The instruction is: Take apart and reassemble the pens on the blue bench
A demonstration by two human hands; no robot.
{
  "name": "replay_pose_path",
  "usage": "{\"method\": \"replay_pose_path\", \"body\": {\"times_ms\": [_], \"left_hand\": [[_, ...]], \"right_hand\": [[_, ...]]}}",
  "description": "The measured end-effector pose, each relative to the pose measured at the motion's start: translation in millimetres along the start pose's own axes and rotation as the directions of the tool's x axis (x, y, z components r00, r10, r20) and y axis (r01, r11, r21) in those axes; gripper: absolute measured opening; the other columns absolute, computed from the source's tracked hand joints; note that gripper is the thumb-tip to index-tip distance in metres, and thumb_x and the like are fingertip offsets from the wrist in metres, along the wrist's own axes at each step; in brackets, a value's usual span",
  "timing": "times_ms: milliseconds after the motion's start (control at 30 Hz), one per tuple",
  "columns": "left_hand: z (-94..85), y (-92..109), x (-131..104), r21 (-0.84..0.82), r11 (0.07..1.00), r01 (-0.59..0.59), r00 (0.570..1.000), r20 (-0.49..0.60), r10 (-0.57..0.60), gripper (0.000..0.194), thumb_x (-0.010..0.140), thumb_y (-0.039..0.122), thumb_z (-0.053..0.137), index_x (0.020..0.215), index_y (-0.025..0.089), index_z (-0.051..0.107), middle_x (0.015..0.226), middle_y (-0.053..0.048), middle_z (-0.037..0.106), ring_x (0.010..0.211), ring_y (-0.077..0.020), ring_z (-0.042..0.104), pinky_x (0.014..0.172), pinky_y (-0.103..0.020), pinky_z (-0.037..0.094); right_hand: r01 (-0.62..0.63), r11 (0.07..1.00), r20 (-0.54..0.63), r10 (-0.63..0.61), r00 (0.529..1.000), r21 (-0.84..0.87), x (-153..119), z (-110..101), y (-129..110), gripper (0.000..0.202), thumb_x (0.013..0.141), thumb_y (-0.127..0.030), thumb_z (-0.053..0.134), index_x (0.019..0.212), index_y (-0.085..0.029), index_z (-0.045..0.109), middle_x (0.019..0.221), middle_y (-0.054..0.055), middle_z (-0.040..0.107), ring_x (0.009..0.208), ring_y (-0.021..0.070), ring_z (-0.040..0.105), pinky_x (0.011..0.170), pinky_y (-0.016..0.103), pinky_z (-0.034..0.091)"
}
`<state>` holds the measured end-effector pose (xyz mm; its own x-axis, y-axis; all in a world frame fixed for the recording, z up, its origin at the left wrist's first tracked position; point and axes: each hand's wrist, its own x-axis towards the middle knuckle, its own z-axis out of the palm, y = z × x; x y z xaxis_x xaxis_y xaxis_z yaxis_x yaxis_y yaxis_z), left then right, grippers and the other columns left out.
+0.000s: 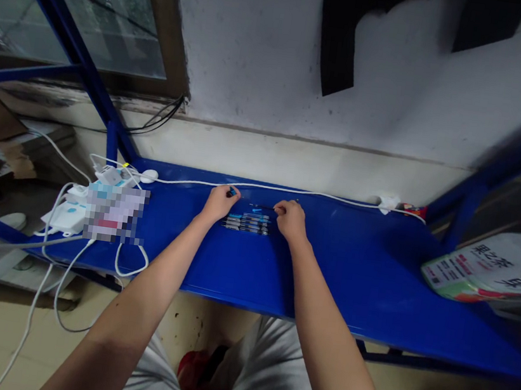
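Observation:
Several pens (249, 224) with clear and blue parts lie side by side in a row on the blue shelf top (241, 266). Just beyond the row is a small bright blue piece (256, 210). To the left, my left hand (219, 204) is closed on a small black-and-blue pen part (232, 192), mostly hidden by the fingers. My right hand (292, 219), right of the row, pinches a thin dark pen-like rod (266, 207) that points left. Whether the rod is a whole pen or only a part, I cannot tell.
On the left stand white power strips (68, 216) with tangled cables. A white cable (261, 187) runs along the back edge by the wall. A large labelled plastic container (495, 267) lies at the right end. Blue frame posts (113, 140) rise at both sides.

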<state>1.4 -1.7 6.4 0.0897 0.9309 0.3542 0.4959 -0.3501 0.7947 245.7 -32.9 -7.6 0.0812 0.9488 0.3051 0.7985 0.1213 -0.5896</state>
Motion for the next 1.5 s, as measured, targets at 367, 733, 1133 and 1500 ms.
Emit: {"method": "replay_pose_path", "body": {"times_ms": [367,733,1133,1500], "left_hand": [[31.9,6.2,36.7,0.028,0.999,0.027,0.959,0.28,-0.034,0.008,0.071,0.015,0.072,0.066,0.021,0.075,0.066,-0.003,0.073,0.066,-0.0206,0.065,0.073,-0.033,0.051],[30.8,-9.9,38.1,-0.185,0.975,0.126,0.986,0.13,-0.103,0.013,0.067,0.014,0.081,0.076,0.02,0.073,0.068,0.0,0.069,0.063,-0.0163,0.061,0.075,-0.033,0.052],[28.8,-8.4,29.4,-0.203,0.977,0.059,0.998,-0.001,-0.061,0.005,0.072,0.016,0.078,0.073,0.02,0.076,0.082,-0.004,0.078,0.082,-0.0209,0.071,0.089,-0.036,0.054],[42.4,-3.3,40.6,-0.126,0.991,0.035,0.985,0.171,-0.013,0.012,0.073,0.011,0.075,0.071,0.022,0.078,0.08,-0.005,0.078,0.084,-0.0236,0.071,0.095,-0.041,0.054]], "right_hand": [[0.086,0.994,0.068,-0.082,0.994,-0.066,5.7,7.5,-12.4,0.029,0.094,-0.011,0.055,0.094,-0.025,0.081,0.109,0.01,0.071,0.108,0.0279,0.058,0.094,0.042,0.042],[0.087,0.996,0.116,-0.083,0.99,-0.028,4.5,9.9,-12.4,0.028,0.095,-0.013,0.058,0.096,-0.027,0.083,0.111,0.006,0.075,0.108,0.0268,0.057,0.096,0.043,0.039],[0.069,0.997,0.095,-0.066,0.993,-0.031,4.4,11.4,-14.4,0.027,0.094,-0.014,0.058,0.091,-0.027,0.081,0.108,0.006,0.075,0.106,0.0267,0.058,0.094,0.043,0.041],[0.039,0.998,0.091,-0.034,0.995,-0.058,4.4,11.2,-16.2,0.027,0.095,-0.014,0.059,0.093,-0.026,0.083,0.11,0.007,0.075,0.108,0.0277,0.058,0.095,0.043,0.042]]}}
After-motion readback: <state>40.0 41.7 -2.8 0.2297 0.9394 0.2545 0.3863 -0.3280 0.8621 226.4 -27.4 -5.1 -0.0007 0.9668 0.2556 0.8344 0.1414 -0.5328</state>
